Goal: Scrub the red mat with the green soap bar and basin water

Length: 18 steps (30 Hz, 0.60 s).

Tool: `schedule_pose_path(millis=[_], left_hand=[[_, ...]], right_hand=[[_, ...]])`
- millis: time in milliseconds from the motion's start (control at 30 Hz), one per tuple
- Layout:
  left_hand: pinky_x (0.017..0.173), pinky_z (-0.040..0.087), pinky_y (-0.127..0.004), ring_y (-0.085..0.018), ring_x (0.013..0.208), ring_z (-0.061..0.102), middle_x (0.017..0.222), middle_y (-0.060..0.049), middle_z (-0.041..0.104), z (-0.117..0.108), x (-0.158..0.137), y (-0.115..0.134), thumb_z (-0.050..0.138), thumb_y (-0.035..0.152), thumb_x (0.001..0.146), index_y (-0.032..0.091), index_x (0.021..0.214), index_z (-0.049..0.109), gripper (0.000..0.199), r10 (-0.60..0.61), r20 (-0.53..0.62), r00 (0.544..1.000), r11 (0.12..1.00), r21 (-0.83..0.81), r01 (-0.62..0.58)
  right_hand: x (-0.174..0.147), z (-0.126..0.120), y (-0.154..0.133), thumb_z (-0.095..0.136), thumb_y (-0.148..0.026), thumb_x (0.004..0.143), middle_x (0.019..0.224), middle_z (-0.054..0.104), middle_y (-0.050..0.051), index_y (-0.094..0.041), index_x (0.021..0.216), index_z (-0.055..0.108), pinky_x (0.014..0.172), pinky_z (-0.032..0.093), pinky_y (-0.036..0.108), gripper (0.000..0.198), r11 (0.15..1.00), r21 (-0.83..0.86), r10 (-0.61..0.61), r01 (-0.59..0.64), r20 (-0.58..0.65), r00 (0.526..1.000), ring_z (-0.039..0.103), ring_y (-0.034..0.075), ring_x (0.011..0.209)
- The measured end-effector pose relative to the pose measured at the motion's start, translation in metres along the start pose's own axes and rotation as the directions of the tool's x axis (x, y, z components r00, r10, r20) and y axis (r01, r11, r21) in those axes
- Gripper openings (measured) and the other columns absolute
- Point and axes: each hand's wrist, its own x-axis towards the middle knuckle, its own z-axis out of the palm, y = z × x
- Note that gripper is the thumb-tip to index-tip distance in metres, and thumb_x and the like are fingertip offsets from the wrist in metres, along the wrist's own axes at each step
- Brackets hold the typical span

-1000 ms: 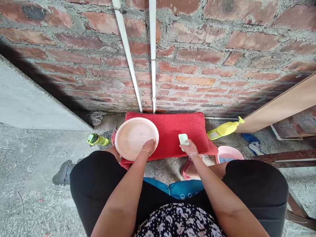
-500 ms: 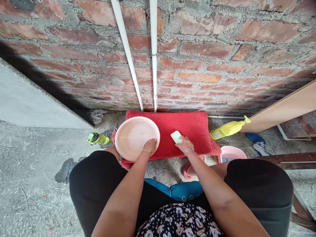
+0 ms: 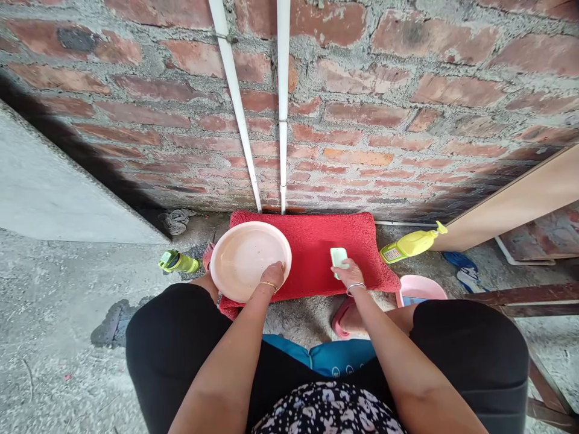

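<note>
A pale pink basin [image 3: 244,259] rests on the left part of a red cloth [image 3: 316,235]. My left hand [image 3: 273,275] grips the basin near its right rim, with fingers partly inside. In my right hand [image 3: 350,275] is a pale green, rounded rectangular block [image 3: 338,258], held over the right half of the cloth. I cannot make out its kind or whether it touches the cloth. To the right of the cloth stands a yellow pump bottle [image 3: 409,243].
A pink tub [image 3: 423,288] sits on the ground by my right knee. On the left are a green drink bottle [image 3: 178,262] and a crumpled grey cloth [image 3: 176,220]. Beyond the red cloth rises a brick wall [image 3: 353,114] with two white pipes [image 3: 283,108]. A wooden frame [image 3: 525,295] is at right.
My right hand has moved right across the red cloth with the pale green block, which now points more upright. My left hand stays at the basin. The view has tilted up slightly.
</note>
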Motion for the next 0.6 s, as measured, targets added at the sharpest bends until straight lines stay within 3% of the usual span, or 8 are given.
schedule_pose_path(millis=[167,300,433,600], left_hand=[[0.107,0.057,-0.031,-0.023,0.13,0.075,0.136,-0.019,0.078,0.001,0.002,0.0,0.041,0.01,0.109,0.013,0.139,0.068,0.041,-0.012,0.027,1.0,1.0,-0.011,0.013],[0.11,0.056,-0.032,-0.023,0.133,0.073,0.142,-0.019,0.076,0.003,0.007,0.0,0.043,0.012,0.109,0.013,0.139,0.068,0.039,-0.02,0.046,0.999,0.999,-0.027,0.021],[0.109,0.056,-0.032,-0.023,0.132,0.073,0.138,-0.018,0.078,0.005,0.013,0.0,0.044,0.008,0.107,0.014,0.136,0.07,0.039,-0.021,0.042,0.999,0.999,-0.03,0.022],[0.105,0.058,-0.032,-0.023,0.13,0.075,0.134,-0.018,0.079,0.003,0.012,0.0,0.043,0.005,0.106,0.016,0.132,0.072,0.041,-0.016,0.019,1.0,1.0,-0.01,0.017]], right_hand=[[-0.014,0.039,-0.08,0.081,-0.044,0.089,0.136,0.069,0.006,-0.031,0.132,0.067,0.097,0.055,0.034,0.047,0.945,-0.258,-0.151,0.202,0.204,0.967,0.072,0.025,0.119],[-0.016,0.056,-0.104,0.081,-0.04,0.09,0.142,0.066,0.008,-0.031,0.135,0.068,0.104,0.049,0.035,0.048,0.863,-0.357,-0.238,0.357,0.335,0.912,0.068,0.026,0.127],[0.003,0.042,-0.082,0.082,-0.04,0.089,0.143,0.066,0.01,-0.027,0.139,0.069,0.104,0.048,0.035,0.052,0.895,-0.34,-0.197,0.287,0.276,0.941,0.067,0.026,0.123],[0.025,-0.014,-0.006,0.079,-0.039,0.089,0.132,0.072,0.016,-0.024,0.133,0.07,0.092,0.054,0.039,0.047,0.964,-0.264,-0.019,0.039,0.078,0.997,0.071,0.029,0.111]])
